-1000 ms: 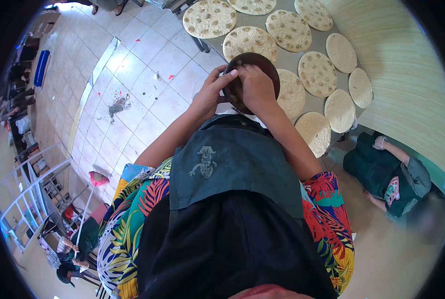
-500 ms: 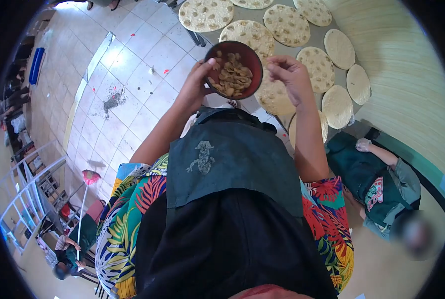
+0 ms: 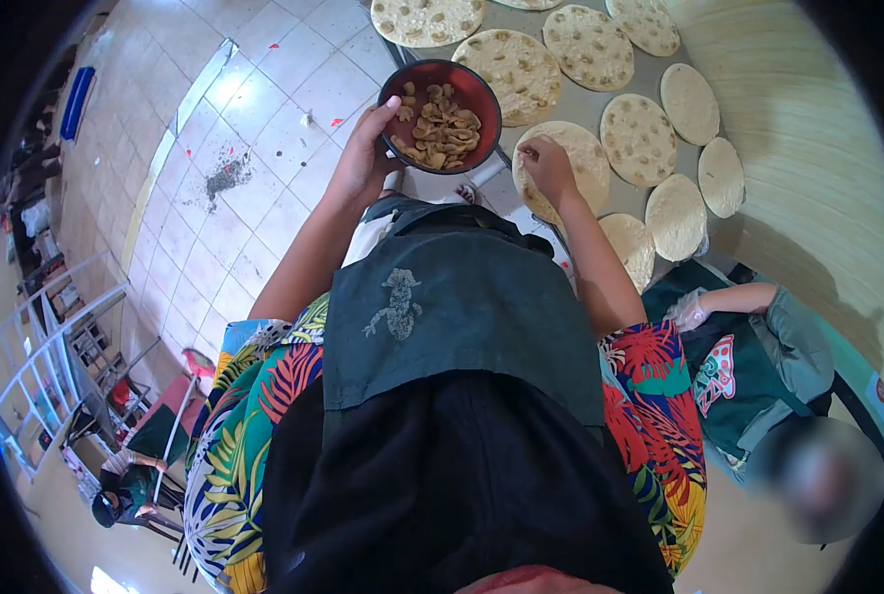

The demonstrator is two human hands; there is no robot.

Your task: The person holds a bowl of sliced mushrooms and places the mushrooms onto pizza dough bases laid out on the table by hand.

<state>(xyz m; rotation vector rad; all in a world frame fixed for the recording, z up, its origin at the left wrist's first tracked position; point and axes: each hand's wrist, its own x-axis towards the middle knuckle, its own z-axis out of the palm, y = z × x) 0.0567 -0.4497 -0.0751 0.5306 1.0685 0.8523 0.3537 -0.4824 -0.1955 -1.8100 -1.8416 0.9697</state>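
Head view, bowl as landmark.

Bowl (image 3: 477, 91): dark outside, red inside, held off the table's left edge, mouth up toward camera. Tan slices (image 3: 444, 131) piled inside, mostly lower half.

Left hand (image 3: 368, 148) on bowl's left side, gripping it: thumb over rim, other fingers mostly hidden behind the wall.

Right hand (image 3: 549, 170) right of bowl and a bit lower, apart from it, over 1 dough round (image 3: 586, 163). Fingers curled, tips bunched. Can't tell if they pinch a slice or touch the dough.

Table (image 3: 648, 74) runs right of bowl, 11 dough rounds at least partly in view. The 1 just above-right of bowl (image 3: 506, 77) is dotted with slices; so are several more. 3 farther right look plain.

Dark green apron (image 3: 457, 327) directly below bowl, patterned sleeve (image 3: 650, 376) lower right.

Tiled floor (image 3: 284, 178) left of bowl, dark debris patch (image 3: 227, 173) on it. Well right of bowl: wood-grain wall (image 3: 808, 119).

2 other people: 1 lower right of bowl, gloved hand (image 3: 692, 310) showing; 1 far lower left, holding a pole (image 3: 170, 426).
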